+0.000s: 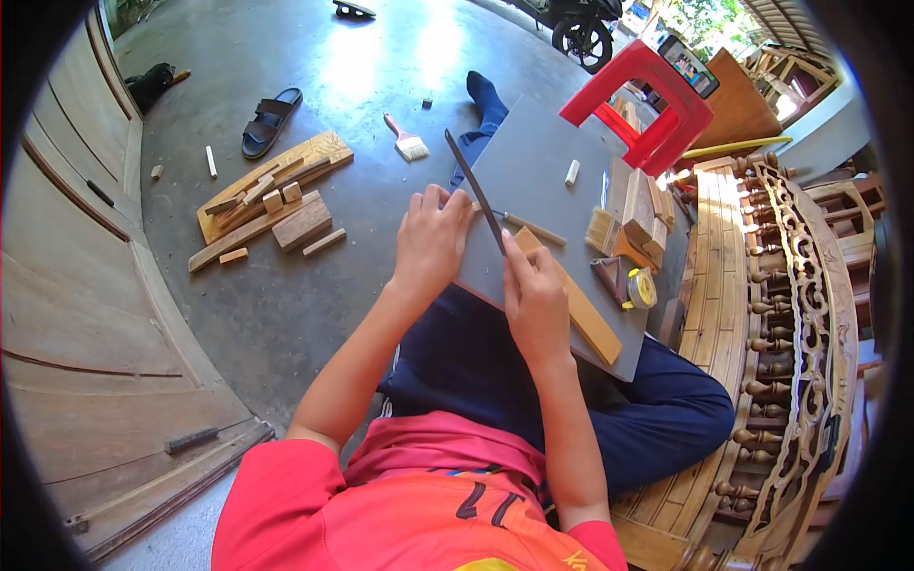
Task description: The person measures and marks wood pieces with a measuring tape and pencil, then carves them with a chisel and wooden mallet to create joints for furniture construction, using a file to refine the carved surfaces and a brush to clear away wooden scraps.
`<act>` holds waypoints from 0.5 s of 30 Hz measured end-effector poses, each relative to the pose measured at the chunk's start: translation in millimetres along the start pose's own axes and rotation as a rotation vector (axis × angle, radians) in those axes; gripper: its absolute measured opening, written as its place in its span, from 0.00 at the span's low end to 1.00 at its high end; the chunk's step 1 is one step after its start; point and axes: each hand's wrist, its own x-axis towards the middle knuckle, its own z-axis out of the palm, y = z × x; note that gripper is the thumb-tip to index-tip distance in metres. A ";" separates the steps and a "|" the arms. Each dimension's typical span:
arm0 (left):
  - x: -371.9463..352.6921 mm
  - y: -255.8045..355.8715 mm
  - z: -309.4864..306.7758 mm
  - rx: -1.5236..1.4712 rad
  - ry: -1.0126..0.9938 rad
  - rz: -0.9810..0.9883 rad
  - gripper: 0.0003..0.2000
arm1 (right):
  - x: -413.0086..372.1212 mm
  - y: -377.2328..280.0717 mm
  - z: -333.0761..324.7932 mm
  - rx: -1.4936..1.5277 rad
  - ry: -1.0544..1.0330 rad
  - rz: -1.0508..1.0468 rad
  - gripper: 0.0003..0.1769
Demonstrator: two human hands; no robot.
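My right hand point(535, 300) is closed round the lower end of a long, thin, dark blade-like strip point(468, 174), which slants up and to the left. Beneath that hand a flat wooden strip point(592, 319) lies on the grey board point(543, 152) across my lap. My left hand point(433, 238) is at the board's left edge, fingers curled close to the dark strip; what they hold, if anything, is hidden. Just beyond my hands lies a thin tool with a wooden handle point(538, 229), its slim shaft pointing towards my left fingers.
On the board are a yellow tape measure point(640, 288), a brush point(601, 231), wood blocks point(639, 205) and a red stool point(652, 105) with a phone point(687, 67). Wood pieces point(276, 205), a paintbrush point(409, 143) and a sandal point(271, 122) lie on the floor. A carved wooden bench point(709, 247) stands right.
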 end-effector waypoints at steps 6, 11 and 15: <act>-0.9 -1.6 1.3 0.001 0.010 0.001 0.08 | -10.3 0.6 -0.8 -0.007 -0.020 0.041 0.25; -1.3 -1.9 2.0 -0.007 0.014 -0.006 0.08 | -15.1 1.4 -3.1 -0.024 -0.023 0.025 0.25; -1.9 -2.5 2.1 0.003 0.016 0.000 0.08 | -11.1 -2.4 0.6 -0.048 -0.033 0.023 0.25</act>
